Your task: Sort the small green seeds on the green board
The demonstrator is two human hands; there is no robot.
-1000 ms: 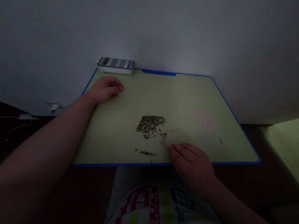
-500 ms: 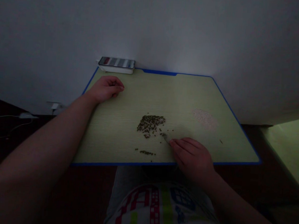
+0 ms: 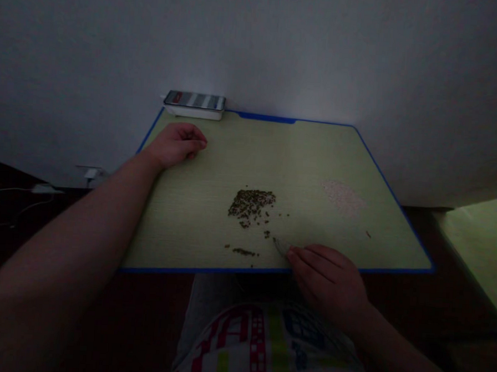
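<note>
My right hand (image 3: 329, 273), at the table's front edge, is closed on a small, thin greyish tool (image 3: 282, 246) whose exact kind is too dim to tell. The tip points left, close to a few loose dark green beans (image 3: 266, 234). Beyond it lies a loose pile of small dark green beans (image 3: 251, 204) mixed with pale grains. A short row of beans (image 3: 244, 252) lies nearer the front edge. Resting on the table's left side, my left hand (image 3: 178, 144) is loosely curled, thumb against the fingers, with nothing visible in it.
The pale green table (image 3: 308, 150) has a blue rim and stands against a wall. Pale grains (image 3: 343, 198) are spread at the right, with a small brown sliver (image 3: 368, 234) nearby. A phone (image 3: 194, 100) lies on a white box (image 3: 194, 112) at the back left.
My right hand has drawn back slightly toward me and to the right with the tool. A few beans have shifted away from the pile toward the front. The left hand stays put.
</note>
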